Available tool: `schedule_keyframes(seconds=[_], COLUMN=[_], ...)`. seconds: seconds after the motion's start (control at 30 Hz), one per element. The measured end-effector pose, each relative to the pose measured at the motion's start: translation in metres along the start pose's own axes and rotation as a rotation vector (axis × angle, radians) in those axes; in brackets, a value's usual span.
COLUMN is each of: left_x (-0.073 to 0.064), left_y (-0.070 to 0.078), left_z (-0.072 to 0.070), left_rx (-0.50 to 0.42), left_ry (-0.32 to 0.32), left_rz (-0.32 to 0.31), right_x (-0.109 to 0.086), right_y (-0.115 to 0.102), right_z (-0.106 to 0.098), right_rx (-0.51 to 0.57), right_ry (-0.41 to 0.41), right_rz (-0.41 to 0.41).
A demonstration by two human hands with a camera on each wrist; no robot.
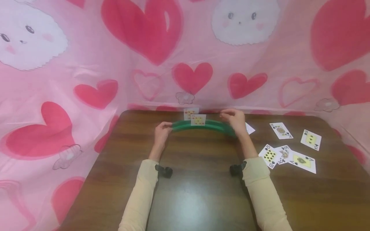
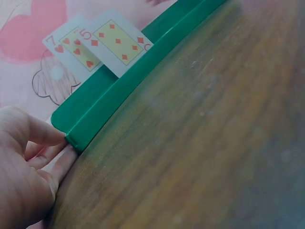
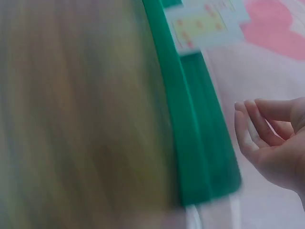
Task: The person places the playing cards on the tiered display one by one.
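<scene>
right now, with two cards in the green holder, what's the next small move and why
Probably reach the right hand toward the loose card nearest it: that hand appears empty, the left hand pinches one end of the green holder, and the seven of hearts and five of diamonds leave open space along it.

I'm seeing a screened-off tabletop nook; home or studio, can't tell. Pink sheeting (image 1: pixel 251 59) printed with red hearts (image 1: pixel 141 29) and white fluffy faces (image 1: pixel 245 33) surrounds the brown wood-grain table (image 1: pixel 193 154) at back and both sides.
</scene>
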State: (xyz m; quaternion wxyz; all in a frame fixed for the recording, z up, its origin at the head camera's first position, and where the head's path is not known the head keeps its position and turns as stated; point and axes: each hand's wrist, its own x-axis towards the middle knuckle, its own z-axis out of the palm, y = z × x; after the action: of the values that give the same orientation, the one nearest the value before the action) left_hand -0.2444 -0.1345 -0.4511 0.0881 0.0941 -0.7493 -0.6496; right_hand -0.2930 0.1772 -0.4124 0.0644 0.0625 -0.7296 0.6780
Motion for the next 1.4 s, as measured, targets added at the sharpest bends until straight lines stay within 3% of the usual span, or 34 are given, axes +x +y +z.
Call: schedule_keyframes(seconds=[0.17,0.37,0.63,0.83,0.93,1.07,1.27,1.4], left_x=[0.002,0.006,0.006,0.006,0.006,0.006,0.006,0.006], left_y=[0.002,-0.001,-0.002,0.0,-0.001,-0.002,-0.002,-0.003], left_z=[-0.004,-0.009,-0.01,-0.009,-0.008,-0.007,-0.007,-0.007], left_rx=[-0.023,-0.022,-0.024,-0.021,-0.015,-0.013,-0.01,-0.012], left_ry=[0.011,0.019,0.019,0.014,0.014,0.01,-0.001,0.0], left_rz=[0.017,0.018,-0.009,-0.014,-0.006,-0.01,-0.017,-0.013], right_x=[0.012,0.002,-0.002,-0.004,0.0,-0.001,-0.013,-0.018], right_y=[0.008,-0.016,-0.015,-0.007,0.006,0.013,-0.002,-0.003], right_z=[-0.048,-0.072,-0.102,-0.122,-0.141,-0.157,-0.162,-0.169], right_rx=[0.093,-0.221,-0.305,-0.226,-0.102,-0.055,-0.31,-0.328], right_ry=[0.013,0.129,0.136,0.147,0.139,0.14,0.233,0.255], right_rz=[0.002,0.028,0.087,0.075,0.088,0.11,0.191,0.258])
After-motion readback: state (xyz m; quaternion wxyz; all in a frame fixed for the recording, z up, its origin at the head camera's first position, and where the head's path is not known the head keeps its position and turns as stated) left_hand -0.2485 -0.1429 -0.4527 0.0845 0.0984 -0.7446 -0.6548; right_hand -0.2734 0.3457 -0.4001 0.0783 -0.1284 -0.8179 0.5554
